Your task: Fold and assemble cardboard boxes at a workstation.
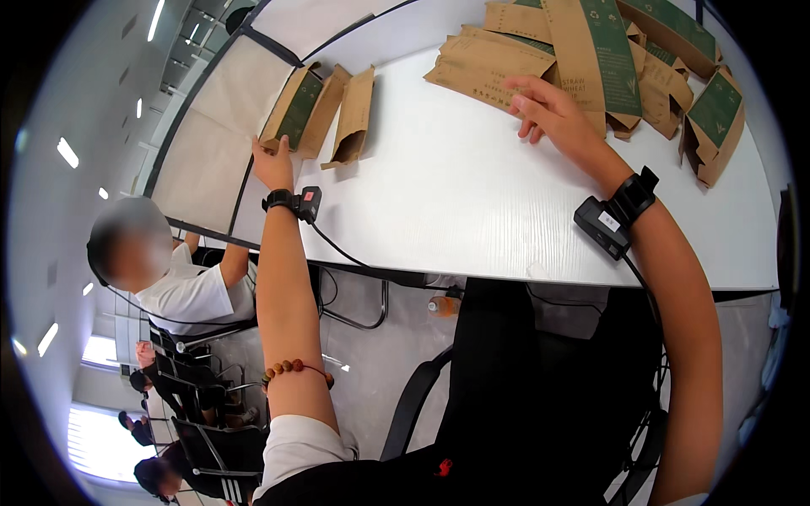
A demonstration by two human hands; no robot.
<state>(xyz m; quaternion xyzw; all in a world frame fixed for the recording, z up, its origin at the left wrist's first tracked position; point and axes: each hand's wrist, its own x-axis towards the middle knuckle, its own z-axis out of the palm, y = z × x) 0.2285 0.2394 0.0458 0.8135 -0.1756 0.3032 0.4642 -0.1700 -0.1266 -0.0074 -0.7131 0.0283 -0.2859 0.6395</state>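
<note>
From where I stand, the brown-and-green box (298, 103) is at the left end of the white table (456, 194), close by the pale partition (221, 114). Its long axis runs away from the person, leaning a little to the right at the far end, with the green face showing and the near end pointing back at the wearer. The left hand (273, 165) pinches that near end, thumb and fingers on opposite sides. Just right of it are a plain brown box (324, 115) and another brown box (353, 114), both pointing much the same way, the outer one's mouth gaping toward the person. Across the table the right hand (544, 110) holds nothing, its fingers loosely spread and bent beside a heap of boxes (595, 55) lying at mixed angles; I can't tell whether it touches them. Beyond the left forearm sits a person in a white shirt (190, 282).
</note>
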